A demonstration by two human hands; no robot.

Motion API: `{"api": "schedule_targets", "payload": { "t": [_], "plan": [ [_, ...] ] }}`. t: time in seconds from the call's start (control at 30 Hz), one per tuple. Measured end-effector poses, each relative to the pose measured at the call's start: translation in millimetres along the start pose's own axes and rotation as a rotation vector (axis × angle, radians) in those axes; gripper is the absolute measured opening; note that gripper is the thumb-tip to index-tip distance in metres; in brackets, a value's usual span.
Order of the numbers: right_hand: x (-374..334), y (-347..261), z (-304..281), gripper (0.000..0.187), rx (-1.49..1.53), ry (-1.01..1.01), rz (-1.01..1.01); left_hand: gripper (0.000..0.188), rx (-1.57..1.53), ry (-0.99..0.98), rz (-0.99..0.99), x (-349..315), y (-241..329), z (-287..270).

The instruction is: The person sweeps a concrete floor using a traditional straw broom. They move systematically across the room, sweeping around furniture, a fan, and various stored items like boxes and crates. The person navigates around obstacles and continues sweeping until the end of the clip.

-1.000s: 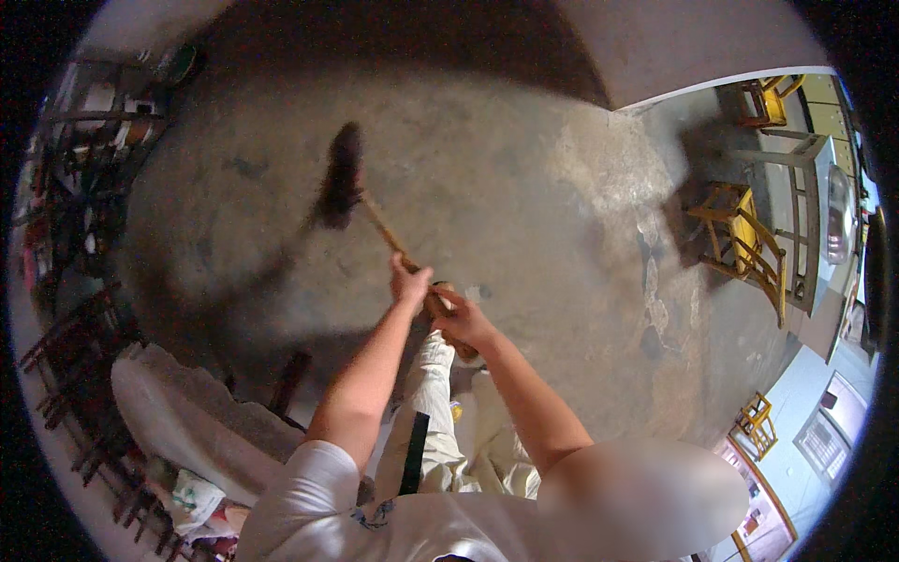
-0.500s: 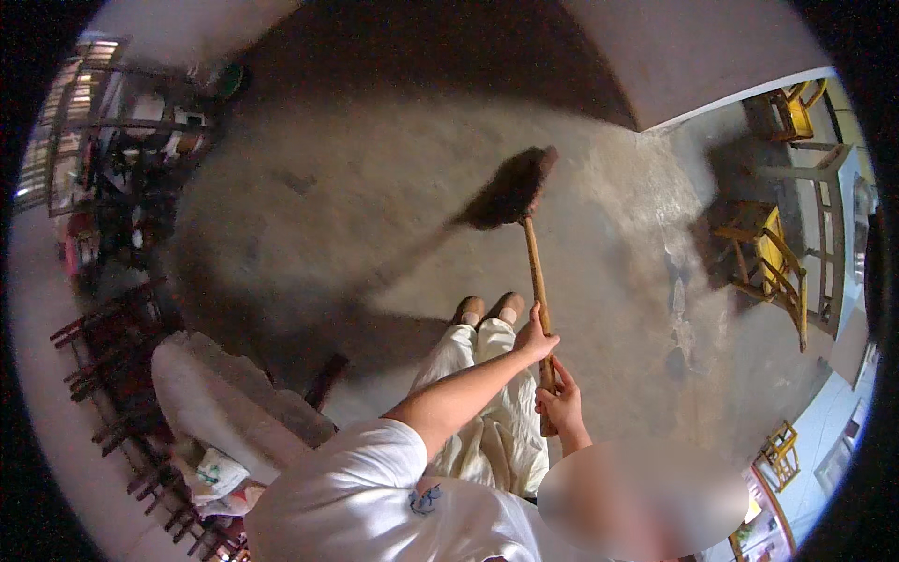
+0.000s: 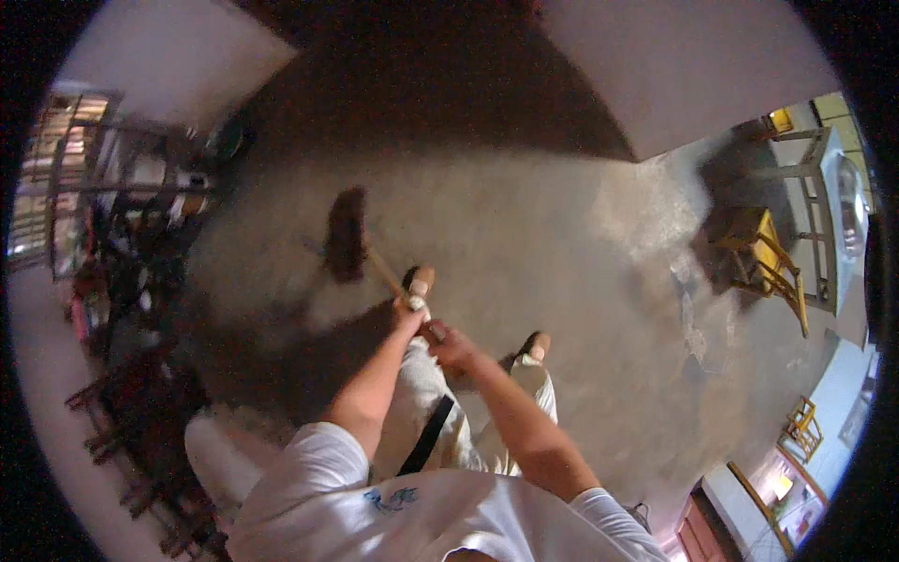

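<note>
A long-handled push broom (image 3: 347, 234) has its dark, wide head down on the concrete floor, ahead and to the left of my feet, slightly blurred by motion. Its light wooden handle (image 3: 382, 270) slants back toward me. My left hand (image 3: 406, 317) is closed round the handle in front of my left leg. Just behind it, nearer my body, my right hand (image 3: 449, 345) is wrapped round the upper end of the handle, its fingers partly smeared. The two hands are close together.
The concrete floor (image 3: 524, 234) spreads ahead, with a worn, pale patch at right. A yellow wooden chair (image 3: 770, 258) stands at the right beside a table (image 3: 829, 215). Dark furniture and clutter (image 3: 140, 393) line the left side. A wall corner (image 3: 641, 155) juts in ahead.
The broom head has swung from ahead right to the left across the floor. Both hands have moved left with the handle. My feet have stepped apart.
</note>
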State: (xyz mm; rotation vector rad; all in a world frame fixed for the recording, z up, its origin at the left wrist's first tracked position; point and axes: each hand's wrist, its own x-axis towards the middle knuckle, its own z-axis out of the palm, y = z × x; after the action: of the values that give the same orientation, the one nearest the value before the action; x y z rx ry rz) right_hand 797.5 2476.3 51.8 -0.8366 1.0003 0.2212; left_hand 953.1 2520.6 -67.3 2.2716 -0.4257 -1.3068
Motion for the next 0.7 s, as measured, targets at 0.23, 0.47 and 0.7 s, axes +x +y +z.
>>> {"api": "schedule_targets", "payload": {
  "t": [0.23,0.47,0.7],
  "plan": [
    [62.5,-84.3,69.6,0.065,-0.002,0.005,0.131,0.086,-0.073,-0.208,-0.365,74.3,-65.9,-92.3],
    [2.0,-51.9,53.2,0.062,-0.016,0.319,-0.085,0.084,0.206,-0.219,-0.114,27.9,17.9,-44.4],
    [-56.7,-13.9,88.7,0.066,0.740,0.650,-0.072,0.086,0.769,-0.518,0.205,-32.1,85.9,4.0]
  ]
}}
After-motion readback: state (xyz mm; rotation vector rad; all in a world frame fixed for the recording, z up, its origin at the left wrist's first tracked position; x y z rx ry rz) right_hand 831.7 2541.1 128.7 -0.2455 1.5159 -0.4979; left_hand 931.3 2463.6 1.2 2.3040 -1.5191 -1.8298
